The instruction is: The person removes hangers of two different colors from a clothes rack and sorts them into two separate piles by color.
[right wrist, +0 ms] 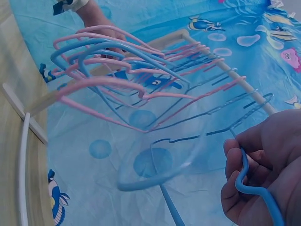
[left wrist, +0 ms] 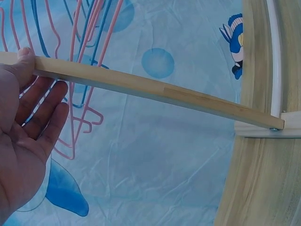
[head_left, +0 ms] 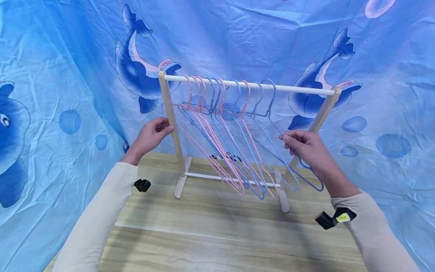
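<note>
A small clothes rack with a white top bar (head_left: 299, 88) and wooden posts stands on the floor. Several pink and blue wire hangers hang from the bar, mostly toward its left and middle. My left hand (head_left: 154, 135) holds the left wooden post (left wrist: 160, 89) partway up, thumb on one side and fingers on the other. At the right end of the row, my right hand (head_left: 306, 145) pinches one shoulder of a blue hanger (right wrist: 258, 190). That hanger's hook is over the bar, and its lower corner sticks out below the hand.
Wood-patterned flooring (head_left: 217, 241) lies beneath the rack. A white lower bar (head_left: 204, 176) joins the rack's feet. Blue sheeting (head_left: 238, 45) printed with dolphins hangs behind and on both sides. Black devices (head_left: 334, 219) sit on both wrists.
</note>
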Action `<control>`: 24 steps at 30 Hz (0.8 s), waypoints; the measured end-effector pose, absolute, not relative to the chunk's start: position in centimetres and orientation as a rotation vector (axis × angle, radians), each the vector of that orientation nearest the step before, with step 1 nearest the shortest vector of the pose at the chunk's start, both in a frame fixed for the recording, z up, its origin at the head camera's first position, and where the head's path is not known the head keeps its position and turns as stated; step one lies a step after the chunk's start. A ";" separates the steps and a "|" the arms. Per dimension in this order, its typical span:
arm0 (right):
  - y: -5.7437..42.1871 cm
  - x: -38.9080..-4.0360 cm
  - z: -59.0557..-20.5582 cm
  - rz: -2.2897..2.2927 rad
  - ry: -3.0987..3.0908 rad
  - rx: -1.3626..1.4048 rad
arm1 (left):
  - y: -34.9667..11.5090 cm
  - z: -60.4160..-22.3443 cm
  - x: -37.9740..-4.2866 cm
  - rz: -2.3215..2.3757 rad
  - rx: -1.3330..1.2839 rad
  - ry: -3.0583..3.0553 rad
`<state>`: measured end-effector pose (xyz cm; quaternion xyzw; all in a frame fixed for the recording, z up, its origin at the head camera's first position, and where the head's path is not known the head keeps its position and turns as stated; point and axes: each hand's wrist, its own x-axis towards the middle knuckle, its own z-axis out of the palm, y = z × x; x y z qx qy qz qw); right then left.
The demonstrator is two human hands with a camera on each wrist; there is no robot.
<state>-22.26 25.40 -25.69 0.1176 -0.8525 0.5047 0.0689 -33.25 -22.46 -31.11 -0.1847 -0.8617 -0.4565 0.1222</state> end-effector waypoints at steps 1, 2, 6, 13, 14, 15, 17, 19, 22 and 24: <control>25.5 -22.1 -25.6 1.509 -2.564 0.354 | -22.3 -31.0 -33.1 -1.327 -0.533 -2.515; 25.7 -22.0 -25.5 1.497 -2.563 0.356 | -22.2 -30.7 -32.9 -1.320 -0.531 -2.516; 26.4 -21.6 -25.2 1.460 -2.564 0.350 | -21.6 -30.1 -32.2 -1.335 -0.511 -2.517; 27.9 -20.5 -24.8 1.382 -2.537 0.331 | -22.1 -30.7 -32.8 -1.342 -0.515 -2.504; 28.2 -20.3 -24.8 1.374 -2.527 0.337 | -22.3 -30.9 -32.9 -1.340 -0.514 -2.502; 28.4 -20.1 -24.8 1.359 -2.520 0.343 | -22.4 -31.0 -33.0 -1.342 -0.517 -2.498; 28.9 -19.6 -24.7 1.333 -2.511 0.351 | -22.5 -31.1 -33.2 -1.337 -0.522 -2.495; 29.4 -19.2 -24.8 1.299 -2.507 0.350 | -22.7 -31.2 -33.4 -1.335 -0.523 -2.496; 30.1 -18.5 -24.9 1.235 -2.506 0.326 | -22.8 -31.2 -33.5 -1.338 -0.521 -2.500; 30.6 -18.0 -25.1 1.196 -2.501 0.303 | -22.8 -31.2 -33.6 -1.352 -0.514 -2.501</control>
